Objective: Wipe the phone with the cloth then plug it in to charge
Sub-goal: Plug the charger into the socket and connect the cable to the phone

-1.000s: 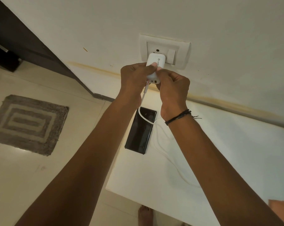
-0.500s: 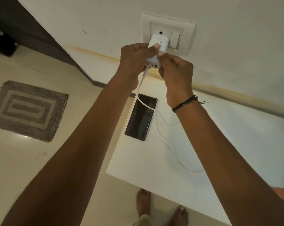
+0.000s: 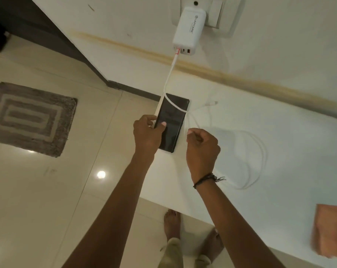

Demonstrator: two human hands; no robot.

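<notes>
A black phone (image 3: pixel 173 120) lies screen up at the left edge of the white table (image 3: pixel 279 151). My left hand (image 3: pixel 147 132) grips its left edge, thumb on the screen. A white charger (image 3: pixel 188 30) sits in the wall socket (image 3: pixel 221 16), and its white cable (image 3: pixel 169 74) hangs down across the phone. My right hand (image 3: pixel 201 146) pinches that cable just right of the phone. The cable's free plug end (image 3: pixel 212 103) rests on the table beyond the phone, and the rest loops at the right. An orange cloth (image 3: pixel 328 231) lies at the table's right front.
A grey patterned mat (image 3: pixel 28 118) lies on the tiled floor at left. A dark cabinet base (image 3: pixel 38 26) runs along the far left wall. My bare feet (image 3: pixel 172 223) stand at the table's front edge.
Both hands let go of the charger at the socket and dropped to the table. The left took hold of the phone, the right took the cable. The view tilted downward.
</notes>
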